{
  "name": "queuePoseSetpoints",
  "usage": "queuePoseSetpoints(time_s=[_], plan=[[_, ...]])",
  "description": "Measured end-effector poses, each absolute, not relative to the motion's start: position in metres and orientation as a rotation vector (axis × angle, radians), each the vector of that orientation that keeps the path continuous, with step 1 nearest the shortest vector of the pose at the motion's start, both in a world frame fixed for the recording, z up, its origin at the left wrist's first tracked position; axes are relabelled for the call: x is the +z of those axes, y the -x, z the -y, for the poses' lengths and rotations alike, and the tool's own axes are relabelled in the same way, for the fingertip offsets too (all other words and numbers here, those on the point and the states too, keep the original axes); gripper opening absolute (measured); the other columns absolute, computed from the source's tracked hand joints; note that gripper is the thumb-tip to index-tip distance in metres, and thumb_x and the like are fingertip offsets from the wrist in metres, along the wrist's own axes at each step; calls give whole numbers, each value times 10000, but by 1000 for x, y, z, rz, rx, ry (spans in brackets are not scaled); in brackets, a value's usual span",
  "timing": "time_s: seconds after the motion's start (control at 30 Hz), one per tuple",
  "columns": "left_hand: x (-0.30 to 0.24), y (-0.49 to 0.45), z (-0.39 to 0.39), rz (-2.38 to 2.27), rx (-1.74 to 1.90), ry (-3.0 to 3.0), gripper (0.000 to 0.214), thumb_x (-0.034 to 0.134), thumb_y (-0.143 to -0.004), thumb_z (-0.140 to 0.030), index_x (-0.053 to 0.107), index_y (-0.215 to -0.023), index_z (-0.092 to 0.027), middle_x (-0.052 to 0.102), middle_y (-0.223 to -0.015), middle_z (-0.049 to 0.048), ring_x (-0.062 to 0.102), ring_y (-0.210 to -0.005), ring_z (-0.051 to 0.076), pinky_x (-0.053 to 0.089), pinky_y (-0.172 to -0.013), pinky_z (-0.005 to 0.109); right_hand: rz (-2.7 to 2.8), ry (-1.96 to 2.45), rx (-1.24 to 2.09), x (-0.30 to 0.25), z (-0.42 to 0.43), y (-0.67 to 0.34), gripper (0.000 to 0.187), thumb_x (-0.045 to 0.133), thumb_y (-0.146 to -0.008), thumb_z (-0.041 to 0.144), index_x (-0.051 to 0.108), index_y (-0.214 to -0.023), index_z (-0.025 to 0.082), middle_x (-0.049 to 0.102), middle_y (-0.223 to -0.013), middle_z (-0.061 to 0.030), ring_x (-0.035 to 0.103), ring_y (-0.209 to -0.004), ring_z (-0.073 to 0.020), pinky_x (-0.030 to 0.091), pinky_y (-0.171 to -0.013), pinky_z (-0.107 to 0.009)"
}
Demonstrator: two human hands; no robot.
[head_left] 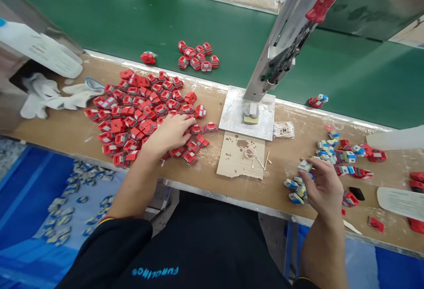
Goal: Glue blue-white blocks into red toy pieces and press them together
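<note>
My left hand [174, 133] reaches over the right side of a large pile of red toy car bodies [142, 110]. Its fingertips and thumb close around the near end of one red toy car body [198, 129], with another red body [211, 127] just beyond it. On the right, my right hand [326, 185] pinches a small pale grey-white toy car part [304, 165] between thumb and fingers. Below that part lie several blue, white and yellow toy car parts [296, 197], and more of them [326, 150] sit behind the hand beside red pieces.
A press [274, 59] stands over a metal plate [228, 112], with stained cardboard [225, 161] and cotton swabs [267, 160] in front. Behind runs a green belt [132, 24] carrying red pieces. White gloves [43, 95] lie left. Blue bins [20, 192] hang below the table edge.
</note>
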State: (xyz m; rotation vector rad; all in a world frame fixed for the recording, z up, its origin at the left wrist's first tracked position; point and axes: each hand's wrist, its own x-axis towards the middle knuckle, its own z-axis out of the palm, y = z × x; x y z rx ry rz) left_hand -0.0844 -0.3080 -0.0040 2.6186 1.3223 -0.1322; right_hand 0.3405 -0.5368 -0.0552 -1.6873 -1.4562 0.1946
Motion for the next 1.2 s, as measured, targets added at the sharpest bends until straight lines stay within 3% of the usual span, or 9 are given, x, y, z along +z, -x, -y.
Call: queuePoseSetpoints(time_s=[0.13,0.27,0.4,0.53,0.73,0.87,1.0,1.2], plan=[[6,88,304,-1212,-202,-2618,430,521,-968,-212,709,-1351,-155,756,-1271,170,714,-1226,369,535,-1051,508,1247,1468,259,-57,539,-309,468,909,-808,251,726,-1236,305,713,-1191,-62,812,-1055,-263,699,-885,-454],[11,103,320,-1268,81,-2564,439,457,-1005,-233,717,-1352,-166,755,-1208,152,722,-1181,331,558,-1036,477,1151,1346,255,-46,536,-294,611,974,-713,206,729,-1254,352,774,-1112,-34,829,-977,-279,708,-869,-499],[16,118,346,-1300,315,-2495,356,488,-1026,-296,759,-1231,-188,763,-1193,130,727,-1132,299,566,-1040,452,1127,1318,252,-38,528,-286,597,998,-681,263,741,-1212,359,821,-1039,-30,830,-907,-302,711,-793,-518],[14,113,358,-1356,447,-2449,294,520,-1049,-313,773,-1151,-205,769,-1124,109,724,-1089,277,565,-1008,432,1157,1317,242,-39,518,-277,586,991,-690,277,714,-1205,316,846,-1008,-46,842,-889,-287,700,-713,-431],[-6,62,329,-1348,399,-2482,347,695,-967,-357,751,-1262,-183,726,-1284,150,641,-1251,356,490,-1098,521,1163,1305,258,-41,515,-266,567,998,-691,288,692,-1169,294,859,-1037,-65,854,-932,-294,700,-711,-412],[-18,36,307,-1362,201,-2532,260,811,-870,-327,789,-1102,-212,726,-1299,145,585,-1306,396,424,-1131,576,1175,1287,260,-34,521,-265,575,980,-711,233,692,-1204,300,855,-1085,-73,852,-962,-287,715,-732,-413],[-26,29,303,-1292,198,-2534,133,737,-879,-203,778,-1005,-213,770,-1281,150,571,-1361,408,404,-1124,597,1206,1257,320,-25,518,-262,591,984,-725,240,655,-1211,314,816,-1087,-45,846,-912,-253,746,-794,-444],[-28,32,299,-1223,209,-2554,78,681,-849,-190,687,-921,-218,808,-1071,143,594,-1394,397,399,-1150,614,1248,1165,365,-15,490,-238,485,939,-822,323,640,-1204,318,806,-1061,-36,844,-944,-236,746,-827,-411]])
